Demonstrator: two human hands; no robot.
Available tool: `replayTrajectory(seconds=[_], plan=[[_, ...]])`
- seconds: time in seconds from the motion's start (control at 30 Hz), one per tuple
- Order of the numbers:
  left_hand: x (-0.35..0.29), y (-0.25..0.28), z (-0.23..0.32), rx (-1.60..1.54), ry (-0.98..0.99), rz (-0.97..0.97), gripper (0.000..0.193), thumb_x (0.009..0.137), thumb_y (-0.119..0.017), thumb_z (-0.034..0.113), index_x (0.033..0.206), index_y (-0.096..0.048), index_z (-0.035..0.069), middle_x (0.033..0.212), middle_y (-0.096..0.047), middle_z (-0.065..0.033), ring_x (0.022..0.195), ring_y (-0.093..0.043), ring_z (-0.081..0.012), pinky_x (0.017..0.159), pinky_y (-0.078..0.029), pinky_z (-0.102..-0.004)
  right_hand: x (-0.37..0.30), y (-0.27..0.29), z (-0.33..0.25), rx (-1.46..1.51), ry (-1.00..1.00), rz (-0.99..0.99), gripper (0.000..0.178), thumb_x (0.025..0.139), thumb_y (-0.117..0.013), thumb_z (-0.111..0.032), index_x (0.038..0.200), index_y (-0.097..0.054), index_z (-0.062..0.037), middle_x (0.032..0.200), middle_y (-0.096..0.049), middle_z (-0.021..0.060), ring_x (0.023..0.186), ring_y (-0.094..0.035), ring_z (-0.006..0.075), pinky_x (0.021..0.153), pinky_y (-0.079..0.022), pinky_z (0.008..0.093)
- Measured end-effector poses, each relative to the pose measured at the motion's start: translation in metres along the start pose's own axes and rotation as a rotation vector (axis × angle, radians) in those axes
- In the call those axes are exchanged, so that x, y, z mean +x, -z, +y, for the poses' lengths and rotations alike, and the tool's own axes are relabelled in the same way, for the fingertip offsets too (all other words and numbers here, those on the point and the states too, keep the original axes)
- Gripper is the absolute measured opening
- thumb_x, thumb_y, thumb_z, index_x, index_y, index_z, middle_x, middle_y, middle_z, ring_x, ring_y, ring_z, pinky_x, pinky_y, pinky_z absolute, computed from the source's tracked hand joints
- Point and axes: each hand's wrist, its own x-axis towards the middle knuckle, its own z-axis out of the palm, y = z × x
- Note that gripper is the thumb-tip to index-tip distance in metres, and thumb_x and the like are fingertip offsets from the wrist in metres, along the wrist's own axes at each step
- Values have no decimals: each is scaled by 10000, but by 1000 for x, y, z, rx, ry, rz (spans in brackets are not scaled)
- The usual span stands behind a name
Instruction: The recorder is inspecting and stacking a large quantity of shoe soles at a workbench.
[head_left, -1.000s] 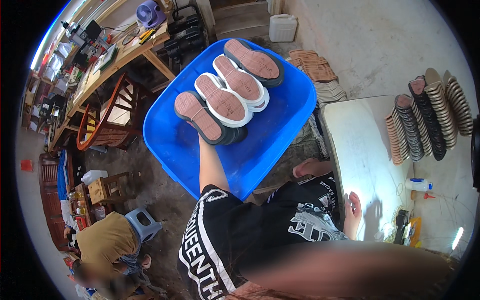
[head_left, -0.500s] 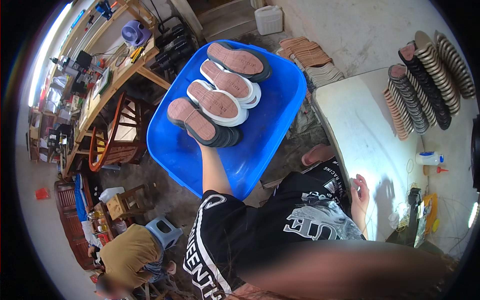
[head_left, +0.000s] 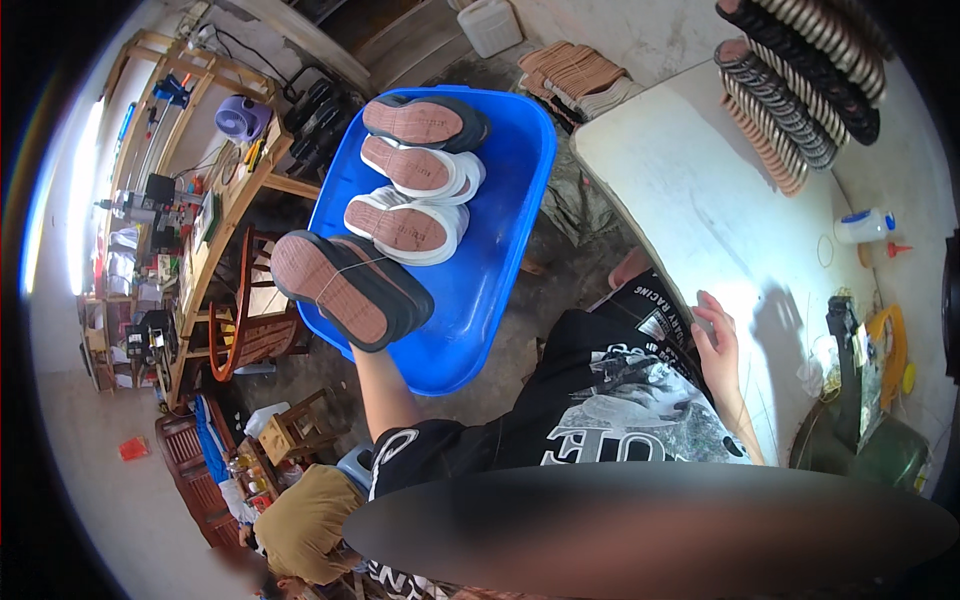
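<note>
My left hand point(head_left: 368, 361) reaches under a bundle of dark-edged shoe soles point(head_left: 335, 290) tied with a thin band, their pinkish faces upward. It holds the bundle raised and tilted over the near left rim of a blue tub point(head_left: 480, 325); the fingers are hidden beneath. In the tub lie two white-edged sole bundles point(head_left: 405, 228) and, beyond them, another dark-edged bundle point(head_left: 415, 122). My right hand point(head_left: 717, 350) is empty, its fingers stretched out and slightly apart at the near edge of a white table point(head_left: 690, 170).
Rows of stacked soles point(head_left: 775, 110) stand on the table's far right, near a white bottle point(head_left: 862, 226). Tan soles point(head_left: 570, 72) are piled behind the tub. A wooden chair point(head_left: 262, 310) and workbench point(head_left: 215, 225) stand left. Another person point(head_left: 308, 520) bends over at lower left.
My left hand has lifted the near dark-edged bundle and brought it left and toward me, over the tub's rim. My right hand's fingers have straightened. The whole view has shifted.
</note>
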Motion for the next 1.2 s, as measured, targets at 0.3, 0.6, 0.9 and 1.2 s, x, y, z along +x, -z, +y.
replayTrajectory(seconds=[0.3,0.6,0.9,1.2], plan=[[26,-49,-30,3,147,74,629,971,-388,516,1399,-349,58,1376,-447,-132,1233,-475,-278,1038,-404,-427,4,12,-40,322,-65,-274,430,846,-635,-97,1259,-543,-18,1213,-612,105,1091,-573,209,974,-416,339],[36,-138,-189,-199,391,-128,597,975,-405,485,1385,-364,53,1357,-463,-130,1222,-488,-270,1023,-417,-421,-6,34,-123,238,269,-273,788,769,-749,-220,1409,-343,-2,1423,-400,208,1345,-363,308,1114,-262,391],[-31,-281,-363,-553,810,-386,565,980,-423,454,1370,-380,47,1339,-479,-127,1211,-500,-263,1008,-430,-415,0,60,-136,13,244,274,895,694,-749,-123,1430,-256,2,1417,-356,258,1320,-354,396,1088,-306,430],[-75,-277,-284,898,679,-981,381,982,-435,311,1138,-611,11,1091,-641,-133,1054,-601,-199,887,-466,-322,45,117,-116,-742,339,389,550,690,-566,33,1223,-603,-98,1411,-448,119,1271,-421,295,1059,-315,430]])
